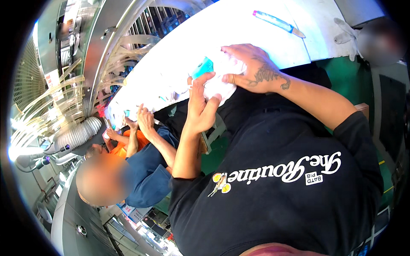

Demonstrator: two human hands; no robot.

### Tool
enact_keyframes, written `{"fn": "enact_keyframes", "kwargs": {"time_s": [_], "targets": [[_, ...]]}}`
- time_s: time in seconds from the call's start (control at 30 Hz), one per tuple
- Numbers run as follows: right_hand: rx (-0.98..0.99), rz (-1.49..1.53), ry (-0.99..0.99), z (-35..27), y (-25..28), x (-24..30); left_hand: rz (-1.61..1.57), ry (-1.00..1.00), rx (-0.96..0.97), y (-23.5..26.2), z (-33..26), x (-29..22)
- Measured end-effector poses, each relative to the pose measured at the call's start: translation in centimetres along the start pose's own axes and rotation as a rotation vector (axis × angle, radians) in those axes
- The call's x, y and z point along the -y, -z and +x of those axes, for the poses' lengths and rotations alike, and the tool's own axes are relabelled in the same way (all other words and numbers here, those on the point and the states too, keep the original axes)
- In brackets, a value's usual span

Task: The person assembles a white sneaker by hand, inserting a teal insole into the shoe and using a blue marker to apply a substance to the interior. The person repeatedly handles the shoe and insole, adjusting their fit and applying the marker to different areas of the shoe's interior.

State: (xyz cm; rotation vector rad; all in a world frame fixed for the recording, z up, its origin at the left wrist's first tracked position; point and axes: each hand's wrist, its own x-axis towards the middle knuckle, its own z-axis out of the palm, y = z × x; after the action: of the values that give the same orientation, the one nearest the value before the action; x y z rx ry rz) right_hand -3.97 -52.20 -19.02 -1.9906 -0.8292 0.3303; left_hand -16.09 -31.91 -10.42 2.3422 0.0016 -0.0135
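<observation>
Over the near edge of the white worktable, my two hands meet around a glaring white piece (pixel 216 88) whose exact shape is washed out by light. My left hand (pixel 201 106) comes up beside it, index finger and thumb bent about its left side. On the other side my right hand (pixel 253 70) grips it, thumb pressed on the near face and fingers reaching over the far side. A teal flat block (pixel 203 67) with dark print lies just beyond my left index fingertip, seemingly touching it; whether that hand holds it is unclear.
A brush-like tool (pixel 278 23) with a blue body lies on the table (pixel 239 25). White gloves (pixel 345 37) sit at its right end. At left, co-workers in blue (pixel 147 177) and orange (pixel 121 147) work along the edge. Clear hoses (pixel 64 94) and a ribbed duct (pixel 81 133) stand behind.
</observation>
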Motion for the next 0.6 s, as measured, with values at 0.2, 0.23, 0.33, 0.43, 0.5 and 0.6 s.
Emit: {"fn": "enact_keyframes", "kwargs": {"time_s": [0.2, 0.23, 0.33, 0.43, 0.5, 0.6], "targets": [[0.102, 0.024, 0.102, 0.4, 1.0, -3.2, -0.26, 0.093, -0.128, -0.6, -0.9, 4.1], [0.088, 0.007, 0.119, 0.3, 1.1, -3.6, -0.352, 0.137, -0.15, -0.4, -1.0, 4.5], [0.105, 0.024, 0.105, -0.2, 1.6, -5.3, -0.415, 0.187, -0.237, -0.3, 0.5, 4.8], [0.076, -0.003, 0.032, -0.1, 2.9, -5.1, -0.132, 0.217, -0.296, -0.7, 1.8, 4.1], [-0.047, -0.089, 0.029, 0.4, 4.6, -6.5, -0.066, 0.291, -0.284, -1.1, 3.5, 4.3], [-0.298, -0.547, 0.04, 1.6, 7.9, -9.6, -0.156, 0.028, -0.496, -0.3, 4.6, 2.5]]}}
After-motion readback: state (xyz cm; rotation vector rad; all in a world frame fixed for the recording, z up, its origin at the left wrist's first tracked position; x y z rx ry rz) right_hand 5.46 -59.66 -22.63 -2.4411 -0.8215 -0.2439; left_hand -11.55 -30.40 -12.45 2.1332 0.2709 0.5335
